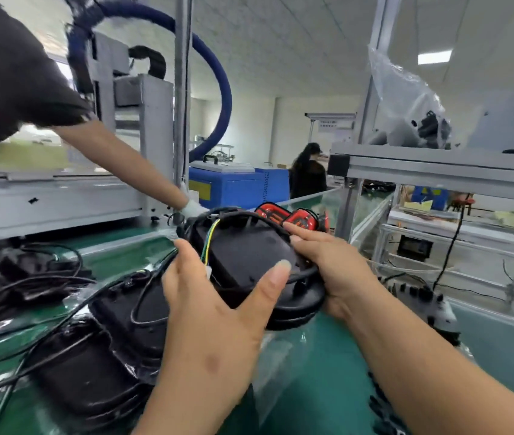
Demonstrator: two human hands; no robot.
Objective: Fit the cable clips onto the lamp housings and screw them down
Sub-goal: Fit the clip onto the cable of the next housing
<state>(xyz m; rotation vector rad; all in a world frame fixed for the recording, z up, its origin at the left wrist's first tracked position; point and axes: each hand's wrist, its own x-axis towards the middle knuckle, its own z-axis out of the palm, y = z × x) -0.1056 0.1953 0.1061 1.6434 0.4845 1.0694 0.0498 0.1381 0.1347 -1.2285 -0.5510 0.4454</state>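
Hands on the work: the left hand (215, 312) and right hand (328, 265) both clasp a black oval plastic lamp housing (249, 255), held up above the green conveyor belt (328, 372), thumb across its back, yellow-green wires (210, 238) trailing. More black housings (102, 356) lie below left. A second worker's white-gloved hand (191, 208) reaches in behind.

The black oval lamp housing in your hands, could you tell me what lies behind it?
Red lamp lenses and another person's white-gloved hand show behind the black oval lamp housing; their lower parts are covered.
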